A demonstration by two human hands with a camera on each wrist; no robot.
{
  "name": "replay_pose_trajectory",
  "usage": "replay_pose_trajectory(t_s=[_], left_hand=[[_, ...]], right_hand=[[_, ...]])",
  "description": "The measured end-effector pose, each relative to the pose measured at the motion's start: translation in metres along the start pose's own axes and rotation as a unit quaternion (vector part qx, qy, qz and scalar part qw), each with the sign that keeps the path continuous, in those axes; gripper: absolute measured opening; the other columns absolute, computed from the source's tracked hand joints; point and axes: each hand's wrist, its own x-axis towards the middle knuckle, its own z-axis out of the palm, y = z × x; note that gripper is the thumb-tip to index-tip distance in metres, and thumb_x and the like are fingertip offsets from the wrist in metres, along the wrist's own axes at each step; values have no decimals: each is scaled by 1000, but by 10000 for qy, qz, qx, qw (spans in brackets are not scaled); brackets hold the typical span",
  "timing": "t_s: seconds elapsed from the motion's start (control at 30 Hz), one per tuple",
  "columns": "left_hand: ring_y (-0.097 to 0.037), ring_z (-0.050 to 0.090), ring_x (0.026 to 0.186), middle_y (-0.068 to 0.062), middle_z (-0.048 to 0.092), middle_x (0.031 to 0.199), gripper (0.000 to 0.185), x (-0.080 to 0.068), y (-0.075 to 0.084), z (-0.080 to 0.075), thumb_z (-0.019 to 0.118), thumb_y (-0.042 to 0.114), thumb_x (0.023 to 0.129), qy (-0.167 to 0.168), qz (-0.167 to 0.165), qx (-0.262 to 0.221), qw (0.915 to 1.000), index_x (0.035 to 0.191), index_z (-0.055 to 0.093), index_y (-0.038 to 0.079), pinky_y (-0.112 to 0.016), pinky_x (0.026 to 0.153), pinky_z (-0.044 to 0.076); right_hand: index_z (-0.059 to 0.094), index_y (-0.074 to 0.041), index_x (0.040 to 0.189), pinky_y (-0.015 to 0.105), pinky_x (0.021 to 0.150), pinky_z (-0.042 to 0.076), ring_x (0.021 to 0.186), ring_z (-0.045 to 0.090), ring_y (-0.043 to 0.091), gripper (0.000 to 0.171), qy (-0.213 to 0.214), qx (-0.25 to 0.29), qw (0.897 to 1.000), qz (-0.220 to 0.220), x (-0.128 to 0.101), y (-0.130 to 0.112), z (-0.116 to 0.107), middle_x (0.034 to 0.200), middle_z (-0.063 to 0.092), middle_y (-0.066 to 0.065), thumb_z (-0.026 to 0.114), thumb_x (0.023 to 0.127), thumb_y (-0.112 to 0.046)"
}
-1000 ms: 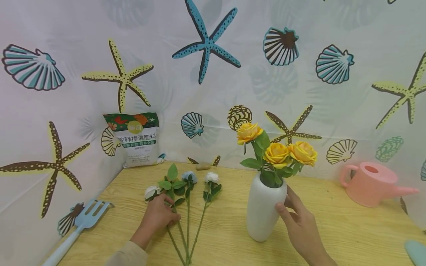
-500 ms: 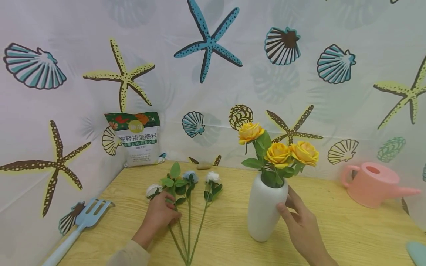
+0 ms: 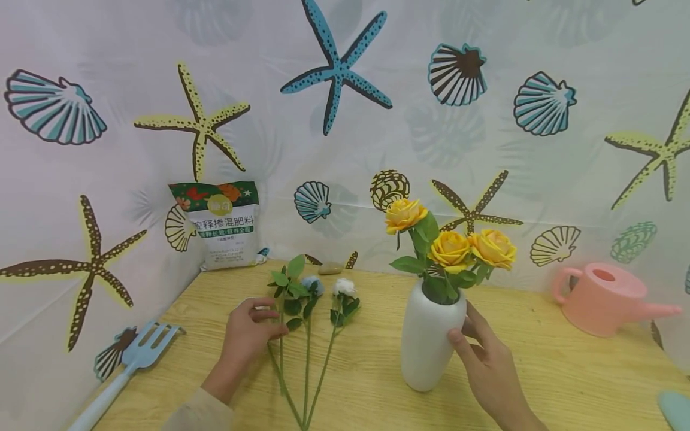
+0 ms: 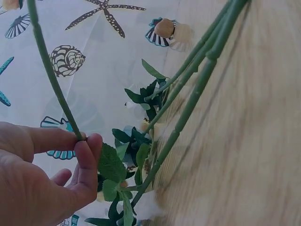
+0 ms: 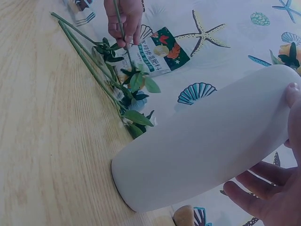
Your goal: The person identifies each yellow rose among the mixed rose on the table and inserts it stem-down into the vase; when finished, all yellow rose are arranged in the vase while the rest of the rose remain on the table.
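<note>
My left hand [image 3: 271, 318] pinches the green stem [image 3: 281, 359] of an artificial flower between thumb and fingers; its leaves [image 3: 291, 278] are raised off the wooden table [image 3: 366, 371] and its bloom is hidden by the hand. The left wrist view shows thumb and forefinger [image 4: 84, 141] closed on that stem [image 4: 49, 75]. Two more flowers, a blue one [image 3: 311, 285] and a white one [image 3: 343, 287], lie beside it. My right hand [image 3: 462, 328] wraps round the side of an upright white vase [image 3: 428, 341] that holds three yellow roses [image 3: 450, 246]. The vase [image 5: 211, 146] fills the right wrist view.
A fertilizer bag [image 3: 223, 224] leans against the seashell curtain at the back left. A blue garden fork [image 3: 135, 356] lies at the table's left edge, and a small stone [image 3: 329, 269] sits at the back. A pink watering can [image 3: 604, 296] stands at the right.
My left hand has taken hold of the leftmost flower's stem and lifted its leafy end up off the table. The right hand has stayed on the vase.
</note>
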Motion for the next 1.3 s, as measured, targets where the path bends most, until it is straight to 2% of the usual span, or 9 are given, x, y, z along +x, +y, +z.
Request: replay_pose_trajectory(t_s=[0.13, 0.37, 0.57, 0.73, 0.9, 0.97, 1.13, 1.3], left_hand=[[-14, 69, 85, -26, 63, 125, 62, -1, 3, 0, 75, -5, 84, 89, 37, -200, 9998, 139, 48, -4, -28, 76, 59], [-13, 75, 80, -19, 66, 120, 64, -3, 8, -1, 65, -8, 92, 38, -94, -1207, 9926, 150, 38, -3, -31, 85, 60], [-14, 76, 81, -5, 74, 103, 63, -1, 9, -1, 65, -6, 93, -89, -316, -1402, 9896, 150, 38, -3, -29, 84, 60], [-14, 76, 83, 1, 75, 95, 62, -1, 9, -1, 65, -6, 94, -192, -353, -1478, 9882, 149, 37, -4, -29, 84, 60], [-9, 74, 83, -8, 74, 109, 59, -4, 13, 1, 63, -6, 94, -206, -164, -1273, 9915, 148, 41, -1, -26, 83, 59], [-7, 74, 83, -12, 72, 116, 58, -5, 18, 4, 62, -6, 94, -212, -64, -1219, 9923, 149, 42, -1, -25, 82, 59], [-5, 72, 83, -13, 68, 118, 56, -10, 41, 17, 62, -8, 94, -280, 213, -1288, 9911, 147, 46, 3, -24, 81, 59], [-9, 73, 86, -8, 66, 114, 51, -16, 73, 34, 63, -8, 94, -416, 761, -1469, 9853, 141, 53, 8, -25, 83, 59]], right_hand=[[33, -20, 159, 38, 92, 59, 123, 62, 34, 58, 15, -15, 10000, 1, 0, 0, -1, 135, 64, 21, 54, 105, -32], [33, -18, 159, 42, 93, 58, 123, 62, 35, 59, -2, 30, 10000, -6, 1, 0, -1, 134, 64, 22, 54, 105, -32], [33, -20, 158, 39, 92, 58, 122, 63, 33, 58, 25, 33, 10000, 4, 1, 0, -1, 134, 64, 20, 54, 105, -32], [34, -21, 158, 31, 90, 59, 120, 64, 27, 57, 55, 4, 10000, -13, 0, 0, -1, 133, 65, 18, 54, 105, -31], [35, -22, 158, 21, 89, 56, 112, 58, -1, 57, 74, 24, 10000, -31, 0, 2, -1, 133, 66, 16, 55, 105, -30], [36, -23, 158, 21, 89, 56, 110, 55, -8, 57, 71, 50, 10000, -29, -1, 2, -1, 133, 66, 16, 55, 105, -31], [37, -23, 157, 22, 88, 57, 110, 57, -6, 56, 89, 84, 9999, -62, -1, 3, -1, 131, 67, 16, 56, 105, -30], [39, -23, 156, 19, 87, 55, 108, 57, -8, 55, 145, 132, 9997, -151, -1, 3, -2, 129, 68, 15, 57, 104, -28]])
